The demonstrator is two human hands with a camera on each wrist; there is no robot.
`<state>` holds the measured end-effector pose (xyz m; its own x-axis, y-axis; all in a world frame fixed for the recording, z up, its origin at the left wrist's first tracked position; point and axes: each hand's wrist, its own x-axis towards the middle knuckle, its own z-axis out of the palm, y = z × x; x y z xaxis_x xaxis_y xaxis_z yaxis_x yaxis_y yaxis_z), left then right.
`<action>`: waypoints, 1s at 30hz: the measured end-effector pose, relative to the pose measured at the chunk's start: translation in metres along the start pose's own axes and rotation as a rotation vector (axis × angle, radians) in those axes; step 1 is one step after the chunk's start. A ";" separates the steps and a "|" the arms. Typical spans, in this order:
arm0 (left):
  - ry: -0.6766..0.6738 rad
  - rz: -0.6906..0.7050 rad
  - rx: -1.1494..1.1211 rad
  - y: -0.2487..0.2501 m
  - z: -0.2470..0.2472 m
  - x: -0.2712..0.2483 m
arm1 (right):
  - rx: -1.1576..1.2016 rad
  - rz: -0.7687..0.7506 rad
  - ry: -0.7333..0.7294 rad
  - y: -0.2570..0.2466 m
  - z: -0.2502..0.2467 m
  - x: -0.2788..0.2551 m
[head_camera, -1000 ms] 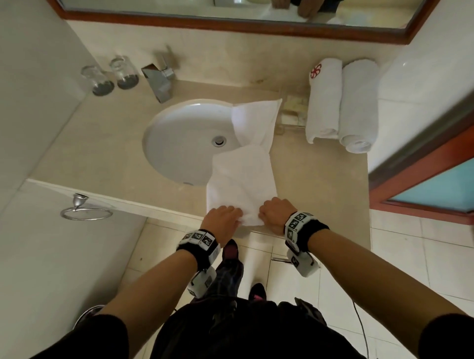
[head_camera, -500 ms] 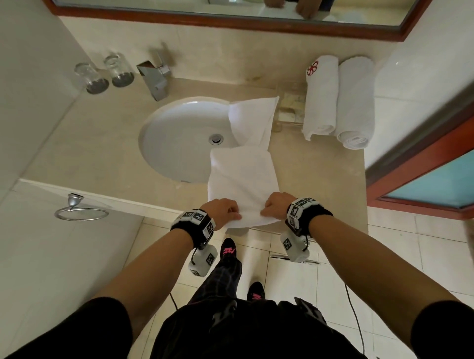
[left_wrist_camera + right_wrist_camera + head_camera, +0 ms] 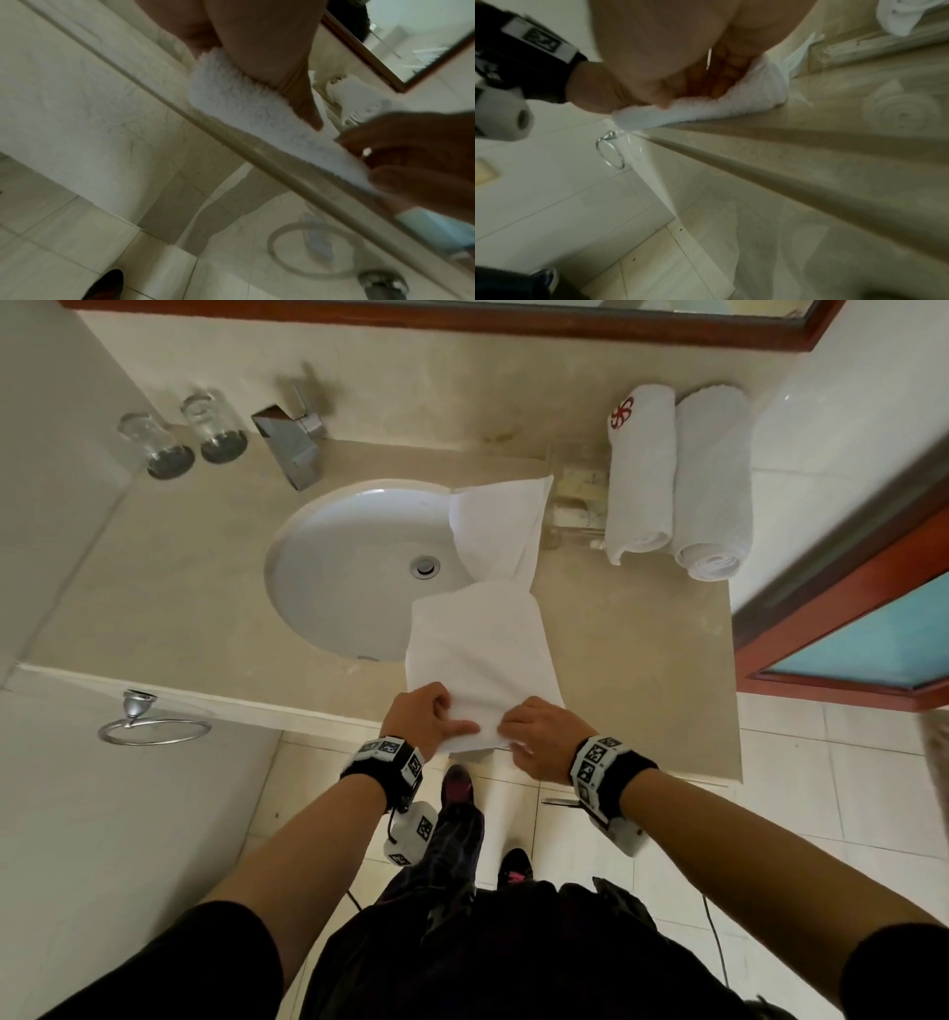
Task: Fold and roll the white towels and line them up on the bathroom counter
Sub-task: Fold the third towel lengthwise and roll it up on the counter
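A long folded white towel point(image 3: 477, 649) lies on the beige counter point(image 3: 637, 670), running from the front edge to the sink's right rim, its far end draped into the basin. My left hand point(image 3: 441, 719) and right hand point(image 3: 524, 731) both grip its near end, fingers curled over a thick turned-over fold. The left wrist view shows my thumb point(image 3: 303, 97) pressing on the fluffy towel point(image 3: 244, 109) at the counter's lip. In the right wrist view my fingers point(image 3: 718, 77) curl into the towel point(image 3: 706, 109). Two rolled white towels point(image 3: 639, 474) point(image 3: 714, 485) lie side by side at the back right.
The round white sink point(image 3: 349, 567) fills the counter's middle, with a chrome faucet point(image 3: 290, 439) behind it and two glasses point(image 3: 215, 428) at the back left. A clear tray point(image 3: 575, 505) sits beside the rolled towels. A towel ring point(image 3: 154, 721) hangs below the counter.
Both hands have turned the towel's near end up and over on itself at the counter's front edge. The rest of the towel has stayed in place.
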<state>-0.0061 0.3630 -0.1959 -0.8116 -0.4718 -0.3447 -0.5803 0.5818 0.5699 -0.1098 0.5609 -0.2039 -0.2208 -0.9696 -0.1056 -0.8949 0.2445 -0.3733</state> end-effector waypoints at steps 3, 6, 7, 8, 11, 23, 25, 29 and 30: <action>0.068 0.092 0.222 -0.001 0.004 -0.009 | 0.018 0.072 -0.085 -0.003 -0.010 0.004; 0.173 0.308 0.414 -0.001 0.003 -0.010 | 0.048 0.172 -0.119 -0.010 -0.014 0.019; 0.193 0.357 0.471 0.001 0.001 -0.011 | 0.045 0.188 -0.128 -0.012 -0.015 0.023; 0.210 0.402 0.522 0.004 -0.002 -0.013 | 0.038 0.201 -0.136 -0.011 -0.016 0.026; 0.191 0.611 0.552 0.018 0.008 -0.027 | 0.015 0.238 -0.182 -0.008 -0.020 0.031; -0.299 0.189 0.571 0.049 0.003 -0.022 | 0.074 0.306 -0.306 -0.021 -0.034 0.032; -0.364 0.122 0.526 0.052 -0.003 -0.010 | -0.095 0.269 -0.229 -0.033 -0.023 0.022; -0.470 0.054 0.464 0.055 -0.002 0.002 | -0.221 0.343 -0.229 -0.031 -0.006 0.021; -0.481 0.054 0.477 0.057 0.000 0.000 | -0.174 0.363 -0.255 -0.029 -0.010 0.027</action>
<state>-0.0388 0.3960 -0.1637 -0.7163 -0.1508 -0.6813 -0.4150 0.8770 0.2422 -0.0937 0.5273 -0.1868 -0.4489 -0.7826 -0.4313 -0.8337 0.5405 -0.1130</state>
